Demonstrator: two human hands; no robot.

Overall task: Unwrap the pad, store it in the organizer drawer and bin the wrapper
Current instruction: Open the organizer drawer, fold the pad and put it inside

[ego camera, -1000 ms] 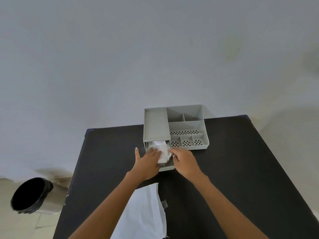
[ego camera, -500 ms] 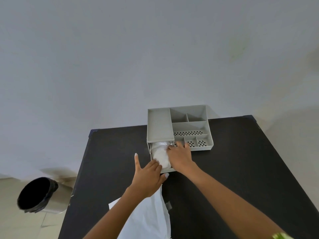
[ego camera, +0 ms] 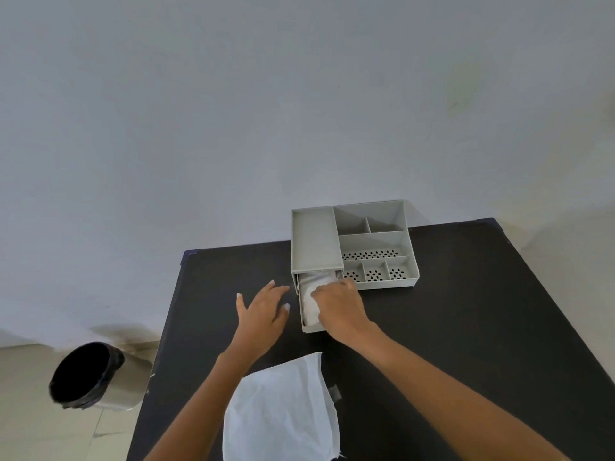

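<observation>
A grey organizer (ego camera: 316, 241) stands at the back of the black table, its drawer (ego camera: 312, 328) pulled out toward me. The white pad (ego camera: 311, 307) lies inside the drawer. My right hand (ego camera: 339, 306) rests on the pad, fingers curled over it and pressing it down. My left hand (ego camera: 263, 312) hovers open just left of the drawer, fingers spread, touching nothing. The white wrapper (ego camera: 283, 414) lies flat on the table near me, between my forearms.
A black-lined bin (ego camera: 86, 375) stands on the floor to the left of the table (ego camera: 482, 311). The organizer's top has several open compartments (ego camera: 372, 244), some perforated. A small grey tab (ego camera: 335, 392) lies beside the wrapper. The wall is right behind the organizer.
My left hand has come off the pad and moved left, away from the drawer. My right hand has shifted onto the pad and pushes it deeper into the drawer.
</observation>
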